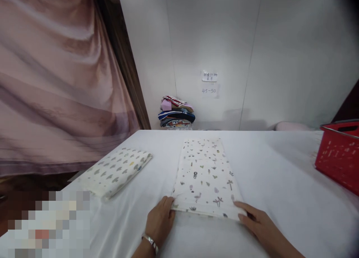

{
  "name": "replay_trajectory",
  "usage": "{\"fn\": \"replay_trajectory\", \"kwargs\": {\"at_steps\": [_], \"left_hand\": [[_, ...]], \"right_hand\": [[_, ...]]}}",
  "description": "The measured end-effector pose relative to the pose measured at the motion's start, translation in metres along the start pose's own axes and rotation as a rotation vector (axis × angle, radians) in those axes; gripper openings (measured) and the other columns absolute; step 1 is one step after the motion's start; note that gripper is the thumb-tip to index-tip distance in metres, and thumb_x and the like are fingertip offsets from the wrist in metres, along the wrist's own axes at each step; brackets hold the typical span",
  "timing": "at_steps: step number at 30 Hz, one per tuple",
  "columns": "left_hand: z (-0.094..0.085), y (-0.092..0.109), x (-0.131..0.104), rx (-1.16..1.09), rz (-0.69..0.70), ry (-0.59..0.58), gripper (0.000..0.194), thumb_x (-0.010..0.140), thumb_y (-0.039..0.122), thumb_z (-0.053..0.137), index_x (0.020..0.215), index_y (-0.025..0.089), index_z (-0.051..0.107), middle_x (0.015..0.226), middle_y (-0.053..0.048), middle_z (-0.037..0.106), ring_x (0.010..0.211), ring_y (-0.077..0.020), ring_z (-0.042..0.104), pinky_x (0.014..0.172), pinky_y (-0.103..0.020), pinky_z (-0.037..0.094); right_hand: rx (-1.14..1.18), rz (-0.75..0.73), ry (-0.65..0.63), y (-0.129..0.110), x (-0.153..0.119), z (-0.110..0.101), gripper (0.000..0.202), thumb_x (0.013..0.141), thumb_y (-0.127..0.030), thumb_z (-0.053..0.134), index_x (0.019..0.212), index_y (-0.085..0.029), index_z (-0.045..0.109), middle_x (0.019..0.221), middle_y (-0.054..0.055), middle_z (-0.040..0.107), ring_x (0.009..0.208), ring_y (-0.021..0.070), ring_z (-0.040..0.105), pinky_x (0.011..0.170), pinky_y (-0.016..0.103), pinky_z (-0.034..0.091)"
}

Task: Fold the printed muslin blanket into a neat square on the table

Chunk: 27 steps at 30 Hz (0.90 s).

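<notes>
Printed cloth [206, 175] lies flat, middle of white table [269, 175]; likely light, soft, limp, unbreakable. Left hand [161, 217], right hand [256, 220] pinch near corners, sensible holds; grip firmness unclear.

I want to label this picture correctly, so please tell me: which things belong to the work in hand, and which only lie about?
In use:
palm-print cloth, held at its near corners
left hand
right hand
white table beneath

Apparently lying about:
grey-patterned cloth, left
red basket, right
fabric stack beyond the table
</notes>
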<state>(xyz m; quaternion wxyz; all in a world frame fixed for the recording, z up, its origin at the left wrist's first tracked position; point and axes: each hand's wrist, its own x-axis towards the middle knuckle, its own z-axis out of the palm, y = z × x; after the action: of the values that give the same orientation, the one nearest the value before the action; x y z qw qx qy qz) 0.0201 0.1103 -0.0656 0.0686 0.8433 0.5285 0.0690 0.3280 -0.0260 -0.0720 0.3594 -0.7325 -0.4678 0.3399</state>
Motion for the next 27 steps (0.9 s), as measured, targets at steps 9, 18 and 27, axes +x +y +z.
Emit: {"fn": "replay_trajectory", "kwargs": {"at_steps": [9,18,27], "left_hand": [[0.001,0.000,-0.006,0.013,-0.032,0.075,0.026,0.074,0.010,0.040,0.094,0.023,0.050,0.097,-0.001,0.056,0.090,-0.0149,0.053,0.073,-0.025,0.040],[-0.009,0.000,-0.013,0.017,-0.050,-0.035,0.023,0.075,0.014,0.042,0.093,0.024,0.051,0.096,0.000,0.054,0.089,-0.0137,0.054,0.071,-0.024,0.039],[-0.055,0.002,0.015,-0.144,0.078,-0.125,0.034,0.072,0.032,0.050,0.103,0.022,0.056,0.109,-0.003,0.056,0.100,-0.0190,0.052,0.085,-0.029,0.040]], "right_hand": [[-0.080,-0.031,-0.037,0.010,0.002,0.006,0.040,0.073,-0.044,0.054,0.108,-0.027,0.064,0.104,0.002,0.064,0.085,0.0247,0.058,0.081,0.035,0.044],[-0.161,-0.112,-0.007,0.031,-0.003,0.014,0.038,0.078,-0.048,0.049,0.109,-0.030,0.062,0.114,0.001,0.060,0.097,0.0257,0.056,0.085,0.036,0.043],[-0.348,-0.209,0.015,0.026,-0.008,0.017,0.043,0.081,-0.050,0.043,0.113,-0.026,0.060,0.120,0.003,0.056,0.110,0.0252,0.050,0.095,0.039,0.039]]}}
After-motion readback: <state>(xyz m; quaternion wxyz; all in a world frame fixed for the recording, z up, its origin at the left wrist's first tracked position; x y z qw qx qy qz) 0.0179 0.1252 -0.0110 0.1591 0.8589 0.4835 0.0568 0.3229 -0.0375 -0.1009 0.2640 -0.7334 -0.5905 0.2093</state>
